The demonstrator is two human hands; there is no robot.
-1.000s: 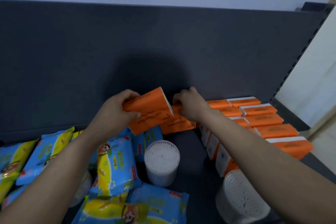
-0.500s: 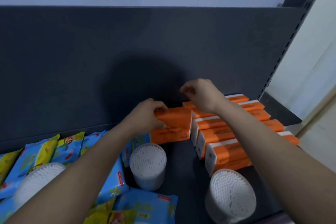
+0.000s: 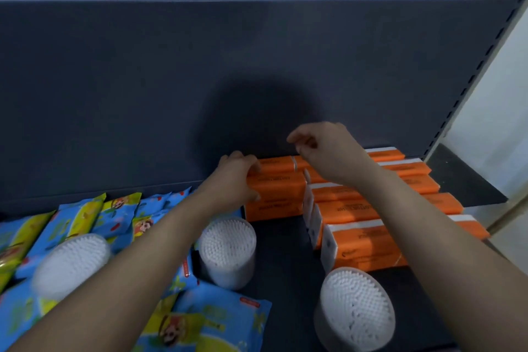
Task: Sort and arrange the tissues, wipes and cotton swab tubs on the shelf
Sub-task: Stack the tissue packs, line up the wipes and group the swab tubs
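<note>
Tissue packs (image 3: 357, 240) mostly rowed at right; left grip (image 3: 235, 178) grasps end pack (image 3: 275, 194), right grip (image 3: 328, 151) released (empty); wipes (image 3: 220, 314), swab tubs (image 3: 227, 248) unsorted.

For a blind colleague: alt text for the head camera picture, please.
The left hand grips an orange tissue pack on a dark shelf; the right hand hovers empty over more orange packs. Wipes and three swab tubs sit nearer.

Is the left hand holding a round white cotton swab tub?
No, the left hand grips an orange plastic-wrapped tissue pack.
</note>
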